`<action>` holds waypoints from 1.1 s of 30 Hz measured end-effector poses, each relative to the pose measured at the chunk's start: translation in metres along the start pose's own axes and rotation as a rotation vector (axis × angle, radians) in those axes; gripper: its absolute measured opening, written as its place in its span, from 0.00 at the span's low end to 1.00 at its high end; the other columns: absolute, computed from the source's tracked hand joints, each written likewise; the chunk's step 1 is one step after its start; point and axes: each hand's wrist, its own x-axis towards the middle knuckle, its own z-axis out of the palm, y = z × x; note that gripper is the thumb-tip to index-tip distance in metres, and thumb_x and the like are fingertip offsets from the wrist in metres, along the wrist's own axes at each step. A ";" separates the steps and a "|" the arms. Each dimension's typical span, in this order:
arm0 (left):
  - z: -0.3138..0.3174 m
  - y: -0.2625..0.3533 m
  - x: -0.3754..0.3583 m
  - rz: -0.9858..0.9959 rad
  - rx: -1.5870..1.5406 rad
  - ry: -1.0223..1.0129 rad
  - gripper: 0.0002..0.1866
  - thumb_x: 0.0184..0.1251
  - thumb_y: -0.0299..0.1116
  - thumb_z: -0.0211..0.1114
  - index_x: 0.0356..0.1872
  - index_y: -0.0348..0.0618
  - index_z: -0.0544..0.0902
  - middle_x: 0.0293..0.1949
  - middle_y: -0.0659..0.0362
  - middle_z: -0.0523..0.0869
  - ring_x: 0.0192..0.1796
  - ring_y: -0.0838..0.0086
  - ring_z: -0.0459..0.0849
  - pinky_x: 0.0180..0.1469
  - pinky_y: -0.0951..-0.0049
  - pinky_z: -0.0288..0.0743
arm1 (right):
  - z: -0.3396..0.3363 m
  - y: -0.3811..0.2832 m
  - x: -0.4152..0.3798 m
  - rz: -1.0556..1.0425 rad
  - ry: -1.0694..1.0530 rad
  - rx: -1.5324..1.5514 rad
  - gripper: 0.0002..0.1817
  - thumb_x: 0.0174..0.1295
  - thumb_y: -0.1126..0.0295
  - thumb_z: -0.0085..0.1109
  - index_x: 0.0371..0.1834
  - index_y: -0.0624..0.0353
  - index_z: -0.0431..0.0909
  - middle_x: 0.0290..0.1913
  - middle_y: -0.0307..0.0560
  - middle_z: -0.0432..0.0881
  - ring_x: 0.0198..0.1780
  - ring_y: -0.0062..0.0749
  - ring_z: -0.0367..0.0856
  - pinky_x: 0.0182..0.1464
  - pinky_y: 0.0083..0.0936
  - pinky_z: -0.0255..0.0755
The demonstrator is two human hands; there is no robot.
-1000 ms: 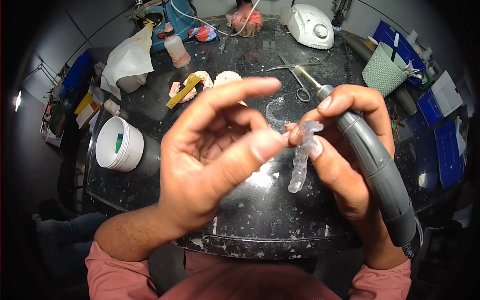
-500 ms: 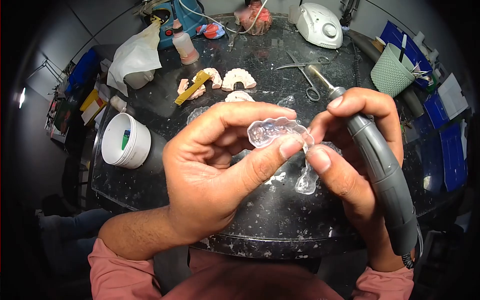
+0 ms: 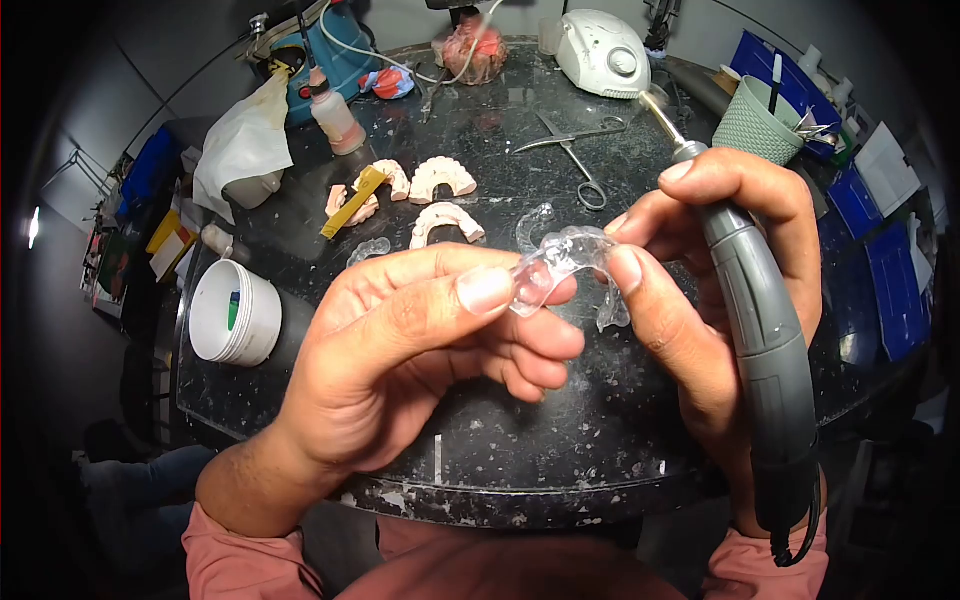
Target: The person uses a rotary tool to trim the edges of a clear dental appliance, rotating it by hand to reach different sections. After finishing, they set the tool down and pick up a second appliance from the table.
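Observation:
Between my two hands is a clear dental aligner (image 3: 578,250), a thin U-shaped plastic shell. My left hand (image 3: 385,345) pinches its left end between thumb and forefinger, the other fingers curled below. At the opposite side, my right hand (image 3: 690,345) grips the aligner with its thumb and a fingertip. That hand also holds a grey rotary handpiece (image 3: 762,340), its metal tip pointing up and away from the aligner. Beyond them, another clear aligner (image 3: 532,228) lies on the black table. Pale plaster dental models (image 3: 442,178) sit behind my left hand, one with a yellow strip (image 3: 353,203) across it.
Scissors (image 3: 572,160) lie open towards the back. A white tub (image 3: 265,320) stands at left, a bottle (image 3: 338,122) and blue machine (image 3: 298,95) behind it. At back right are a white control unit (image 3: 598,50) and green basket (image 3: 752,122). The table's chipped front edge (image 3: 520,505) is near me.
The aligner has been turned, its arch now facing up. My left thumb has shifted from its middle to its left end, and my left fingers show underneath. The view has shifted slightly.

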 end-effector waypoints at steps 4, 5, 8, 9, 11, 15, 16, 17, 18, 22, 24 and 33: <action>0.002 0.000 0.001 -0.109 -0.148 -0.027 0.23 0.72 0.38 0.50 0.53 0.23 0.73 0.40 0.42 0.85 0.42 0.56 0.87 0.45 0.62 0.83 | -0.006 -0.007 0.001 -0.133 0.008 -0.302 0.23 0.59 0.65 0.58 0.55 0.63 0.69 0.43 0.46 0.74 0.45 0.28 0.75 0.54 0.32 0.70; 0.002 -0.001 0.001 -0.120 -0.194 -0.012 0.23 0.73 0.38 0.50 0.54 0.23 0.72 0.42 0.41 0.85 0.44 0.54 0.86 0.47 0.61 0.83 | -0.011 -0.017 0.002 -0.181 -0.020 -0.506 0.26 0.62 0.54 0.53 0.55 0.64 0.72 0.42 0.46 0.75 0.44 0.30 0.74 0.56 0.36 0.69; 0.003 -0.001 0.001 -0.101 -0.237 -0.035 0.23 0.74 0.38 0.48 0.55 0.23 0.71 0.44 0.39 0.84 0.45 0.53 0.86 0.48 0.60 0.84 | -0.022 -0.019 0.004 -0.415 -0.257 -0.551 0.23 0.64 0.54 0.50 0.51 0.62 0.75 0.40 0.48 0.74 0.44 0.36 0.74 0.64 0.52 0.64; 0.003 0.000 0.001 -0.099 -0.264 -0.037 0.23 0.74 0.37 0.47 0.55 0.22 0.71 0.44 0.39 0.84 0.45 0.52 0.86 0.48 0.60 0.84 | -0.016 -0.010 0.003 -0.461 -0.207 -0.487 0.19 0.61 0.61 0.57 0.50 0.62 0.72 0.40 0.47 0.74 0.48 0.42 0.77 0.67 0.57 0.59; 0.001 0.000 0.001 -0.083 -0.242 -0.038 0.22 0.75 0.37 0.47 0.54 0.23 0.71 0.44 0.39 0.84 0.45 0.52 0.86 0.48 0.60 0.84 | -0.008 -0.003 0.010 -0.512 -0.317 -0.398 0.20 0.56 0.70 0.63 0.50 0.60 0.68 0.39 0.49 0.74 0.53 0.51 0.79 0.66 0.59 0.60; 0.002 0.002 -0.001 -0.034 -0.157 -0.012 0.21 0.74 0.37 0.48 0.52 0.24 0.72 0.42 0.40 0.84 0.45 0.52 0.86 0.47 0.58 0.84 | -0.006 0.009 0.000 -0.463 -0.251 -0.264 0.22 0.54 0.72 0.64 0.50 0.60 0.65 0.38 0.52 0.73 0.53 0.62 0.78 0.63 0.59 0.64; 0.003 0.002 -0.001 -0.034 -0.158 -0.011 0.21 0.74 0.37 0.48 0.52 0.24 0.72 0.42 0.40 0.84 0.45 0.52 0.86 0.47 0.58 0.84 | -0.006 0.009 0.001 -0.448 -0.262 -0.237 0.22 0.54 0.71 0.64 0.49 0.60 0.65 0.38 0.51 0.73 0.53 0.65 0.77 0.63 0.60 0.63; 0.003 0.001 -0.001 -0.035 -0.131 -0.004 0.20 0.74 0.38 0.49 0.50 0.24 0.73 0.41 0.41 0.84 0.44 0.54 0.86 0.46 0.59 0.84 | -0.006 0.008 0.001 -0.448 -0.262 -0.236 0.22 0.54 0.71 0.64 0.49 0.60 0.65 0.38 0.51 0.73 0.53 0.65 0.77 0.63 0.60 0.63; 0.004 0.001 -0.001 -0.037 -0.105 0.002 0.20 0.74 0.38 0.50 0.48 0.25 0.74 0.40 0.41 0.85 0.43 0.56 0.86 0.45 0.59 0.84 | -0.006 0.007 0.001 -0.435 -0.264 -0.266 0.22 0.54 0.71 0.65 0.49 0.60 0.65 0.38 0.51 0.73 0.54 0.65 0.77 0.64 0.61 0.62; 0.002 0.000 0.001 0.012 -0.053 -0.013 0.18 0.73 0.38 0.52 0.46 0.27 0.75 0.38 0.44 0.85 0.41 0.61 0.86 0.45 0.63 0.83 | -0.008 0.000 0.003 -0.410 -0.323 -0.312 0.23 0.55 0.69 0.65 0.49 0.59 0.65 0.38 0.51 0.73 0.54 0.64 0.77 0.65 0.62 0.58; 0.002 -0.001 0.001 0.039 0.027 0.005 0.18 0.73 0.38 0.52 0.47 0.28 0.76 0.37 0.47 0.85 0.41 0.64 0.86 0.47 0.66 0.82 | -0.009 -0.007 0.008 -0.417 -0.352 -0.370 0.23 0.55 0.69 0.66 0.49 0.59 0.65 0.38 0.51 0.74 0.54 0.64 0.78 0.65 0.62 0.58; 0.003 -0.002 0.001 0.070 0.102 0.004 0.18 0.72 0.39 0.54 0.48 0.30 0.76 0.37 0.51 0.84 0.40 0.69 0.85 0.48 0.68 0.80 | -0.009 0.000 0.005 -0.405 -0.285 -0.364 0.23 0.54 0.66 0.67 0.49 0.58 0.67 0.38 0.49 0.76 0.53 0.60 0.79 0.65 0.61 0.57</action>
